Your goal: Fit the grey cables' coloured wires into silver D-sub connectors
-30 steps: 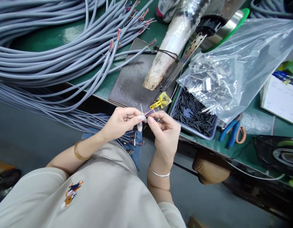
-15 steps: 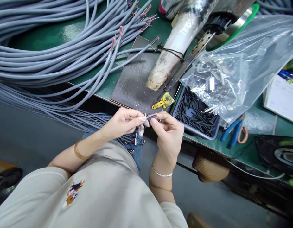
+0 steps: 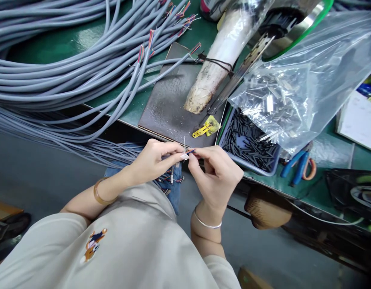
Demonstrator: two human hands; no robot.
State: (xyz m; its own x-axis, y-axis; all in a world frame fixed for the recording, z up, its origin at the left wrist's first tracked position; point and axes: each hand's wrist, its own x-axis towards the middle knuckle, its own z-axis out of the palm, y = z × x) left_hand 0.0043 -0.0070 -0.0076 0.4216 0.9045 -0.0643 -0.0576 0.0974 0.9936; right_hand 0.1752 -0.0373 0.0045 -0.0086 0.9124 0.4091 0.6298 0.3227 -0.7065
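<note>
Thin coloured wires (image 3: 190, 151), orange and blue among them, span the small gap between my two hands above my lap. My left hand (image 3: 157, 161) is closed, pinching them between thumb and forefinger; a pale strand (image 3: 184, 142) sticks up beside its fingertips. From the other side, my right hand (image 3: 217, 170) is closed in a pinch at the wires' far end, its fingertips partly covering them. Whatever the wires join to is hidden in my left hand. Below, several wired connectors (image 3: 171, 176) lie on my lap.
Grey cables (image 3: 67, 84) with bared wire ends cover the bench's left side. A dark board (image 3: 170, 104) carries a yellow clip (image 3: 203, 129) and a plastic-wrapped rod (image 3: 211, 76). Rightward are a bin (image 3: 274, 166) of black tubes, a clear bag (image 3: 326, 60) and blue-handled pliers (image 3: 300, 166).
My right hand has shifted slightly right and down and turned, with its fingers now over more of the wires. My left hand has barely moved. A whitish piece below the fingers no longer shows.
</note>
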